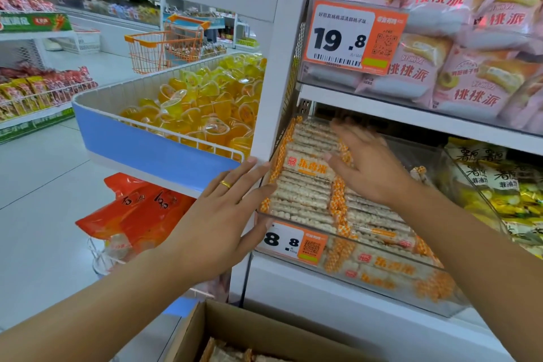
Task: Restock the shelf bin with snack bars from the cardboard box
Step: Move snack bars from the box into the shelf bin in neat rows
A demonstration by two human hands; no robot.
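Note:
A clear plastic shelf bin [390, 288] on the middle shelf holds several snack bars [305, 185] in white wrappers with orange checked ends. My left hand [223, 214] lies flat with straight fingers against the bin's left front corner, a gold ring on one finger. Inside the bin, my right hand [367, 161] rests palm down on the stacked bars; its fingers are blurred. The cardboard box [223, 329] stands open at the bottom of the view, with a few bars [232, 353] showing in it.
Pink pastry packs [458, 47] fill the shelf above, behind an orange 19.8 price tag [352, 35]. Yellow snack bags [499, 185] sit in the bin to the right. A blue tray of yellow jelly cups [199, 106] juts out on the left, red bags [141, 214] below it. An orange cart [167, 44] stands in the aisle.

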